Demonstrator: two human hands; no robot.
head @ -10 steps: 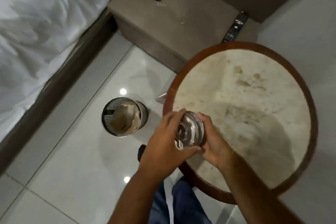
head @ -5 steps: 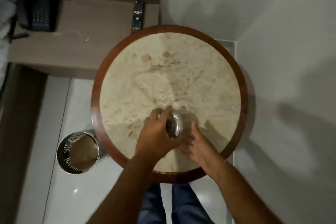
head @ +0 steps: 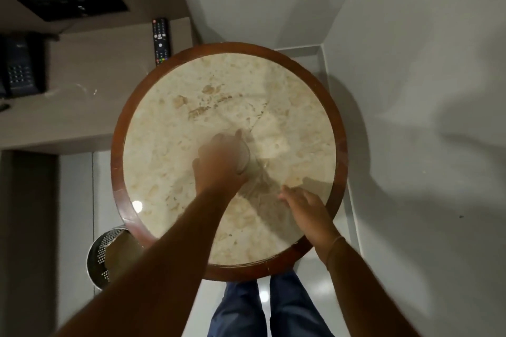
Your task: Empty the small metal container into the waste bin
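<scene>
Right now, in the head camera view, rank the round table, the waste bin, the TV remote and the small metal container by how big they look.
Largest to smallest:
1. round table
2. waste bin, partly hidden by the left arm
3. TV remote
4. small metal container, mostly covered by the left hand and blurred, so its place against the remote is unsure.

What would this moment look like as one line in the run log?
phase: container over table | left hand: shut on small metal container | right hand: open, free | waste bin: on floor, left of round table

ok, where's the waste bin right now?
Head view, lower left: the waste bin stands on the floor beside the round table, partly hidden behind the left forearm.
</scene>
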